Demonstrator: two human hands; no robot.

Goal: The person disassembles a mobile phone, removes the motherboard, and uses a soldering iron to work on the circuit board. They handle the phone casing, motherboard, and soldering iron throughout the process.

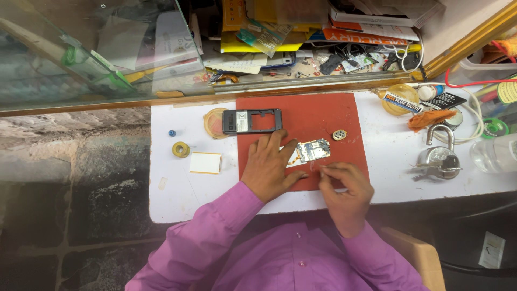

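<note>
My left hand (272,167) lies flat on the red mat (344,116), fingers spread, its fingertips touching the left edge of a small phone circuit board (313,150). My right hand (344,186) is at the mat's near edge, fingers pinched together just below the board; what it pinches is too small to tell. A black phone frame (252,120) lies at the mat's far left. A small round metal part (339,134) sits to the right of the board.
On the white worktop (177,199): a white card (205,162), a solder spool (181,149), a blue bead (172,132), a flux tin (401,98), a padlock with keys (439,157), a clear bottle (495,153). A cluttered shelf and glass pane stand behind.
</note>
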